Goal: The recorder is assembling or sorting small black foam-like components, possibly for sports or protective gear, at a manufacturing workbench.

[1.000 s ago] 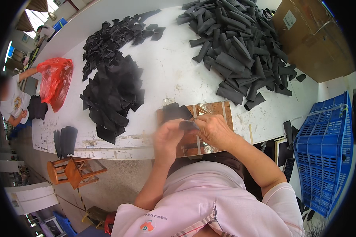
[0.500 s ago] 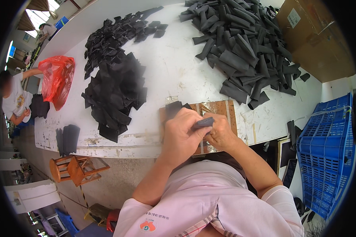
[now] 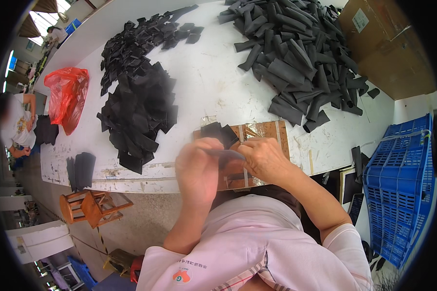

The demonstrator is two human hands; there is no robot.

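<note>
A narrow dark grey fabric piece (image 3: 226,154) spans the gap between my two hands, above a brown board (image 3: 282,140) banded with clear tape. My left hand (image 3: 197,167), smeared by motion, pinches its left end. At its other end, the fingers of my right hand (image 3: 266,157) are closed on the piece. Black flat pieces (image 3: 211,131) lie on the board just beyond my hands. Farther left is a heap of black flat pieces (image 3: 138,114); far right, a large pile of dark grey tube-like sleeves (image 3: 291,72).
The white table (image 3: 204,72) also bears smaller black pieces (image 3: 126,51), a red plastic bag (image 3: 65,99) and a cardboard box (image 3: 388,53). A blue crate (image 3: 398,189) stands at the right, a wooden stool (image 3: 94,206) at the left front. Another person (image 3: 22,123) is beyond the left edge.
My left hand has moved left, away from my right hand, and the grey piece now stretches between them. The other person's arm has drawn back from the red bag.
</note>
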